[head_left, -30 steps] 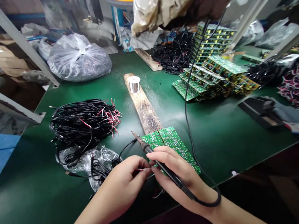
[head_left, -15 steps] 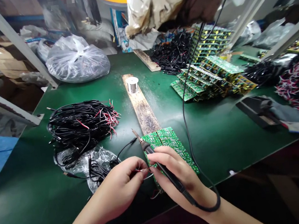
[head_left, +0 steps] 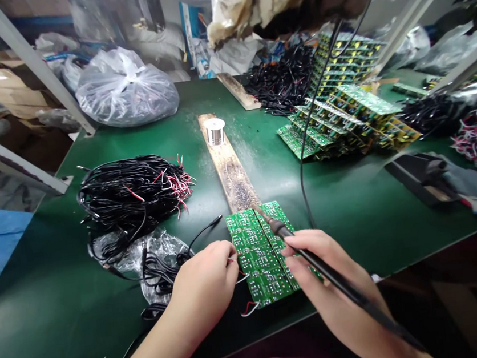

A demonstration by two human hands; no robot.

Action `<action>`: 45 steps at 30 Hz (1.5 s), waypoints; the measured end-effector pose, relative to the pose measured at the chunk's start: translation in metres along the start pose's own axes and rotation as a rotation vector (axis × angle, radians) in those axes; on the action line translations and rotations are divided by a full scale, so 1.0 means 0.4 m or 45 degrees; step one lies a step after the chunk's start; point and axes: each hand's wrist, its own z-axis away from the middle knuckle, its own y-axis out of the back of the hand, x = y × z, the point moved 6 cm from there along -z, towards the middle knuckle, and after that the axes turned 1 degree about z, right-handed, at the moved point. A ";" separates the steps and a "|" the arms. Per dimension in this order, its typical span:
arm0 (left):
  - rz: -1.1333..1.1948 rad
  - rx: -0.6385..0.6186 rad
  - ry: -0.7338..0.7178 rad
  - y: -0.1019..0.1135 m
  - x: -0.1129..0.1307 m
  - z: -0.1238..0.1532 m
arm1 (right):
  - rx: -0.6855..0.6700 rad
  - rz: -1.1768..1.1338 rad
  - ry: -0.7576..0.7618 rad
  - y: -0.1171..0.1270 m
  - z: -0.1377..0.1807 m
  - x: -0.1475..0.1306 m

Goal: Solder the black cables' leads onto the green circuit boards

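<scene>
Since the earlier frame, the right hand (head_left: 332, 289) had swung rightward, carrying the soldering iron (head_left: 316, 259) with it, and its tip had moved to the far edge of the boards (head_left: 258, 257), which now showed more fully. At far left lay a black cable bundle (head_left: 131, 200), with a plastic bag (head_left: 164, 250) of cable just below it. The left hand (head_left: 203, 286) rested beside the boards, its fingers closed on a thin wire (head_left: 242, 279), though they partly hid the grip. The 2 green boards lay side by side on the green bench (head_left: 357, 234), just past the end of a scorched plank (head_left: 231, 171). The right hand's fingers wrapped the iron's handle like a pen. Farther right rose stacked boards (head_left: 344, 121).
</scene>
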 end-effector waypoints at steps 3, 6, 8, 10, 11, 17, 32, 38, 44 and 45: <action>-0.024 -0.003 0.045 -0.006 -0.006 -0.002 | 0.020 -0.034 -0.223 0.050 0.021 0.039; -0.001 0.004 0.077 -0.007 -0.012 -0.001 | -0.001 -0.088 -0.356 0.066 0.031 0.062; 0.002 0.015 0.090 -0.008 -0.015 0.001 | -0.097 -0.134 -0.427 0.056 0.030 0.070; -0.008 0.023 0.098 -0.010 -0.017 0.001 | -0.188 -0.181 -0.472 0.040 0.025 0.073; -0.015 0.023 0.099 -0.011 -0.018 0.002 | -0.218 -0.203 -0.475 0.032 0.021 0.073; -0.042 0.019 0.095 -0.016 -0.018 0.002 | -0.269 -0.277 -0.504 0.003 0.009 0.072; -0.095 0.036 0.077 -0.017 -0.018 0.004 | -0.364 -0.006 -0.276 0.008 -0.012 0.020; -0.098 0.042 0.071 -0.018 -0.017 0.003 | -0.291 0.065 -0.227 0.018 0.007 0.030; -0.107 0.042 0.071 -0.020 -0.018 0.005 | -0.239 -0.005 -0.263 0.026 0.010 0.038; -0.107 0.043 0.069 -0.020 -0.019 0.005 | -0.248 -0.014 -0.267 0.024 0.009 0.036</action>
